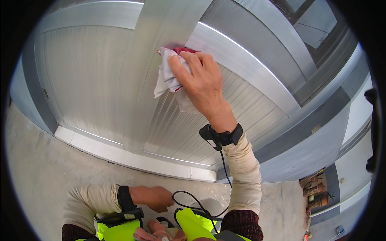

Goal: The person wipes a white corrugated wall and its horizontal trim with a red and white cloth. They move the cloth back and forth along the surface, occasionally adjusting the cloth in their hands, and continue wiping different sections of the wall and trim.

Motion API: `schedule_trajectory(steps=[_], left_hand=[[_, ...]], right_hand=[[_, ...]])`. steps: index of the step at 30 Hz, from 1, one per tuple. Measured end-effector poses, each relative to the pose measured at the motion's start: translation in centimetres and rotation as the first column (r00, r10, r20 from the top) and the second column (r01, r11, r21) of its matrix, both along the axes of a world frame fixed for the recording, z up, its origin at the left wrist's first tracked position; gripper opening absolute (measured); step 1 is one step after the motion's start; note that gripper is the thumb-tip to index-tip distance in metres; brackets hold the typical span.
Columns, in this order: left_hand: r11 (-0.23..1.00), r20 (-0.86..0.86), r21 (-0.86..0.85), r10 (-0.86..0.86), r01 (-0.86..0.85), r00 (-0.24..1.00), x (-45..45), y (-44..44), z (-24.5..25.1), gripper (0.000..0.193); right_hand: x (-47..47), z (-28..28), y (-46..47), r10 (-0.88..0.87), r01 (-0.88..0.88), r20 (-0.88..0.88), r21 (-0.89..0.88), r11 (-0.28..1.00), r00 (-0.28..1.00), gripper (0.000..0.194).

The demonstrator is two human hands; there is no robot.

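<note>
My right hand (pixel 202 79) presses a folded cloth (pixel 171 70), pale with dark red parts, against a metal double door (pixel 99 72). Cloth and fingers lie near the door's middle upright, beside the end of a horizontal rail (pixel 241 63). Part of the cloth hangs below my palm, over the ribbed lower panel (pixel 193 141). Low in front of my body, my left hand (pixel 153 197) is curled with its fingers bent inward. A black cable (pixel 193 193) loops right by its knuckles; whether the hand holds anything is hidden.
A pale tiled threshold (pixel 126 156) runs below the door, with a concrete floor (pixel 54 156) before it. Window glass (pixel 319 27) is at upper right. Potted plants (pixel 315 192) stand along the wall at lower right. A black strap device (pixel 221 137) with a cable sits on my right wrist.
</note>
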State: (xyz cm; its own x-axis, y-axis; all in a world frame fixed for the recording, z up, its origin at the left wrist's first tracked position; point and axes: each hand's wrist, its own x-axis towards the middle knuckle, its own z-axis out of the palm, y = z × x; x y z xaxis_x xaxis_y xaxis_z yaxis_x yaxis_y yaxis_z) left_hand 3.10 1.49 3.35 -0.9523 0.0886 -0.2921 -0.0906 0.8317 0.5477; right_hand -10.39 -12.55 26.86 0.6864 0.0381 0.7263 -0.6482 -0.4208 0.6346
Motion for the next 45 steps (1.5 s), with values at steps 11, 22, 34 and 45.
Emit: schedule_trajectory(steps=[11, 22, 34, 45], left_hand=[[0.998, -0.068, -0.019, -0.069, 0.068, 0.995, -1.5, -0.5, -0.6, 0.025], [0.999, -0.015, 0.008, -0.036, 0.036, 0.999, -1.0, 0.2, 0.3, 0.024], [0.999, -0.036, -0.014, -0.033, 0.033, 0.999, -1.2, 0.0, -0.3, 0.025], [0.999, -0.008, -0.023, -0.034, 0.034, 0.999, -1.0, 0.2, 0.2, 0.024]], right_hand=[[-4.0, 0.0, 2.1, -0.094, 0.092, 0.012, 0.122, 0.988, 0.996, 0.054], [-3.9, -1.6, 5.2, -0.044, -0.010, 0.130, 0.383, 0.924, 0.991, 0.066], [-3.2, -1.5, 2.6, -0.200, 0.170, 0.096, 0.256, 0.952, 0.975, 0.056], [-2.6, -0.1, 4.3, -0.016, -0.050, 0.212, 0.299, 0.953, 0.977, 0.063]])
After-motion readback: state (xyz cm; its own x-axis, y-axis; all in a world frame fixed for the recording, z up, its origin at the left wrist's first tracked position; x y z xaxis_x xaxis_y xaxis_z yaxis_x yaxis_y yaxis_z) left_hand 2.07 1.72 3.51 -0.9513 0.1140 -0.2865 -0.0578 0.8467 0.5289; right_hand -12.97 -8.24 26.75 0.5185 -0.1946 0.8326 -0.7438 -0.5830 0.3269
